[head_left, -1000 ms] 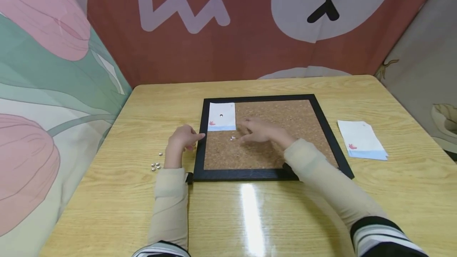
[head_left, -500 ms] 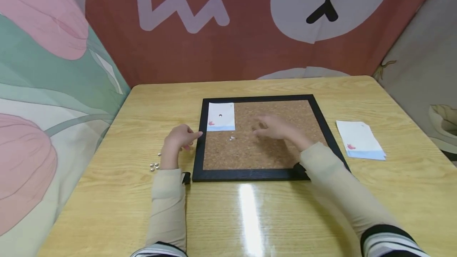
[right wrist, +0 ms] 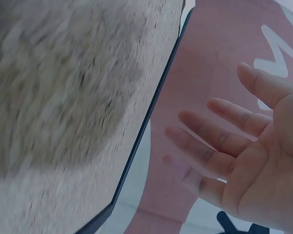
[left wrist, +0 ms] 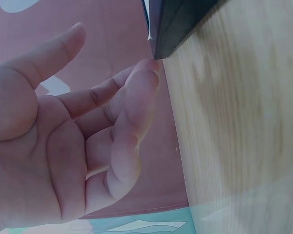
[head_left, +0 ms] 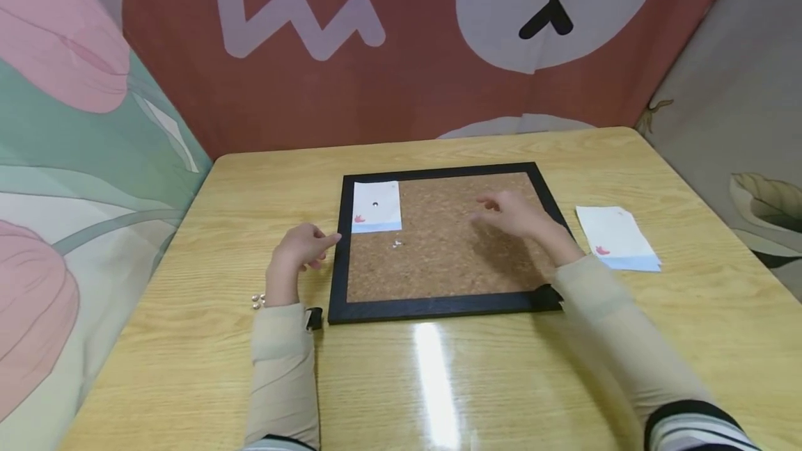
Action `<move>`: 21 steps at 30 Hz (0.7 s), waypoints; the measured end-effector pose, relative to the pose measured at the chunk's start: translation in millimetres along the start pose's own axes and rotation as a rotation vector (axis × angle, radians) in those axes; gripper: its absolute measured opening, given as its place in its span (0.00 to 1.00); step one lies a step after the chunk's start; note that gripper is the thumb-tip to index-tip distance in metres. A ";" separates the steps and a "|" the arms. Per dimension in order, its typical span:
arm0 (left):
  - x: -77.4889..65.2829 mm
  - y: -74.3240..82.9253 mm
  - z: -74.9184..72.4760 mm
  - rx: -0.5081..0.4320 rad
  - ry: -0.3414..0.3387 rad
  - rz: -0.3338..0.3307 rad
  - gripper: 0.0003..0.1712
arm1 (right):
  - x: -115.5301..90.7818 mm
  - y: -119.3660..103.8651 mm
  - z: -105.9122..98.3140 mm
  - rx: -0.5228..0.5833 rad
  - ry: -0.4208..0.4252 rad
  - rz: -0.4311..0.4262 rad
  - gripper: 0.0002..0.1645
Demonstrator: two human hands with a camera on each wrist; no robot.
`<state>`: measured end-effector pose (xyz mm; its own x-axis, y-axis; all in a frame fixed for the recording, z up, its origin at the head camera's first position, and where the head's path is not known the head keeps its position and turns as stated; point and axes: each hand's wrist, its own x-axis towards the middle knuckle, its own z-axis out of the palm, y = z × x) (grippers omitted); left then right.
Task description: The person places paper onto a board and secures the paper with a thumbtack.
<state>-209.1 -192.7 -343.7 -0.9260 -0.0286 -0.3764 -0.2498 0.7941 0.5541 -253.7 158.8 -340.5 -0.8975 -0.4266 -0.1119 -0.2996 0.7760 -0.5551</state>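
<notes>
"How does our grip stand?"

"Our right hand [head_left: 514,216] is over the right half of the board [head_left: 432,270], fingers loose, holding nothing. Our left hand [head_left: 303,246], by the board's left edge, is empty too, fingers relaxed; we can't tell whether it touches."

"And the sheet [head_left: 376,219]?"

"Flat in the board's far left corner, a tack [head_left: 375,204] at its middle. The stack [head_left: 617,234] lies right of the board on the tabletop [head_left: 376,381], the tacks [head_left: 256,302] left of it. Bits [head_left: 397,244] on the board's left half are too small to name."

"How do we do this well?"

"We judge it a reach towards the stack. We should clear the board, lift one layer only, as it may cling, and leave those bits undisturbed."
</notes>
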 end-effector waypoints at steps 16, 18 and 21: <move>-4.6 0.9 -4.2 -0.011 -0.013 -0.013 0.25 | -36.2 43.1 -37.7 -0.069 0.091 0.174 0.32; -5.3 2.1 -5.0 -0.006 -0.012 -0.008 0.26 | -40.4 51.2 -40.7 -0.087 0.099 0.197 0.35; -6.1 3.8 -6.9 0.008 -0.009 -0.008 0.26 | -45.5 61.9 -44.3 -0.097 0.093 0.236 0.37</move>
<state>-206.4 -193.7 -334.1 -0.9214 -0.0297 -0.3875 -0.2550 0.7986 0.5451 -245.7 246.8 -333.2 -0.9708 -0.1871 -0.1500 -0.1038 0.8917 -0.4407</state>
